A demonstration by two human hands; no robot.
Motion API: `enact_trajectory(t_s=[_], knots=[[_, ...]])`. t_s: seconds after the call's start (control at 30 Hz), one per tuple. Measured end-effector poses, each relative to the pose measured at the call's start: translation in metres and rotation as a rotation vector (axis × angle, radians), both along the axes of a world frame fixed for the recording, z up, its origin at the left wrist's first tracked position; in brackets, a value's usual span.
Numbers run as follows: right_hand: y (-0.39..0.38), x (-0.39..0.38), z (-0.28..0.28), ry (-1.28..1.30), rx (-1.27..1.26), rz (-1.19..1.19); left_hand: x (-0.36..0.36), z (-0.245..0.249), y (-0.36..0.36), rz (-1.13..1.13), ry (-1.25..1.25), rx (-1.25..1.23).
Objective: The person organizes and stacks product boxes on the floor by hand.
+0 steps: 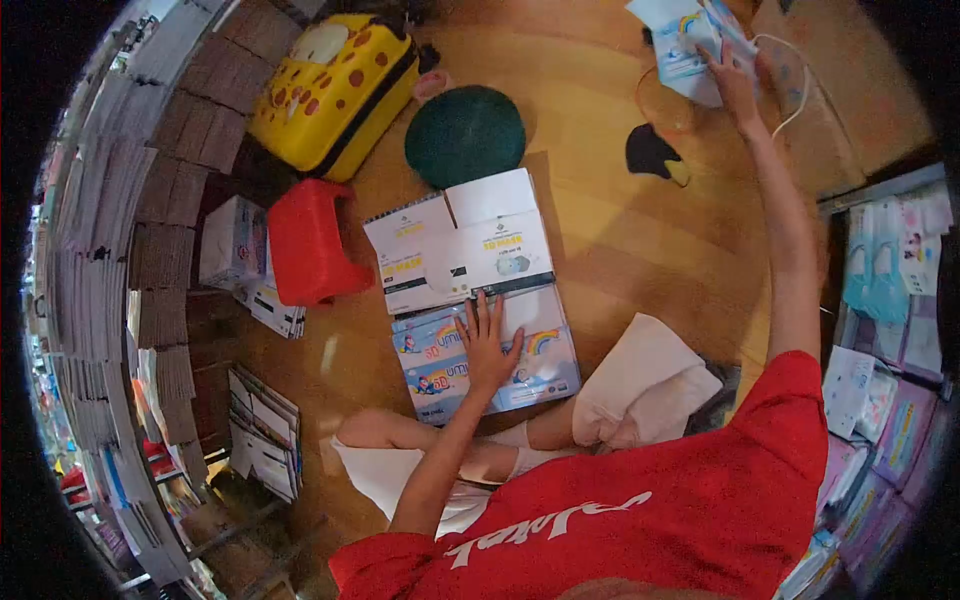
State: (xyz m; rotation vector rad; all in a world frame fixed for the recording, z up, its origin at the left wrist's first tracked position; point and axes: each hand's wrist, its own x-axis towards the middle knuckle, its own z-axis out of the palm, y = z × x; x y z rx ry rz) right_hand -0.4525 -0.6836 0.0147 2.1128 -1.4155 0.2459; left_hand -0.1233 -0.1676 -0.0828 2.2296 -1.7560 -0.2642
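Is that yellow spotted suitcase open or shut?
Shut. The yellow suitcase shows both halves pressed together along its dark band, no gap.

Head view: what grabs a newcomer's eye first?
The yellow spotted suitcase at top left and the red stool below it stand out. At centre the left hand lies flat on stacked mask packs; the right hand reaches a mask packet at top right.
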Motion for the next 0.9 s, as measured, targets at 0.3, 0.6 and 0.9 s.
enact_trajectory(t_s=[0.3, 0.6, 0.9], knots=[[0.249, -0.032, 0.123, -1.171, 0.418, 0.283, -0.002, -0.003, 0.019, -0.045, 0.085, -0.238], [0.508, 0.007, 0.095, -1.698, 0.694, 0.209, -0.001, 0.103, 0.118, 0.016, 2.109, -0.209], [0.570, 0.049, 0.023, -1.478, 1.317, 0.558, 0.034, 0.117, 0.205, 0.420, 1.749, -0.318]])
